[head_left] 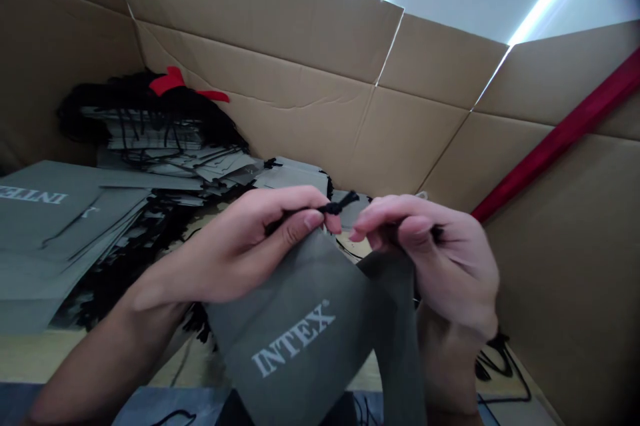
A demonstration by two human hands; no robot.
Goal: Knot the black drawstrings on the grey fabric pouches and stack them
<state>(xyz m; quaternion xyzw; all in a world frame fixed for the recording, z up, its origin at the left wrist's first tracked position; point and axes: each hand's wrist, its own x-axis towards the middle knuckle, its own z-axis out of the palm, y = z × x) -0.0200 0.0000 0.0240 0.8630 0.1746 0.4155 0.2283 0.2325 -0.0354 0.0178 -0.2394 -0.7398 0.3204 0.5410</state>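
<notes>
Fingers of the left hand (250, 246) pinch a knotted black cord (340, 205) atop 1 gray INTEX pouch (295, 326); the right hand (435, 253) curls closed around the pouch's other edge.

The bare left hand (250, 239), toward nine o'clock, has a short-nailed thumb with a creased knuckle; its bare forearm (125, 339) reaches eight o'clock. The bare right hand (445, 259), toward four, has rounded fingertips (416, 226) and a bare wrist (453, 333).
</notes>
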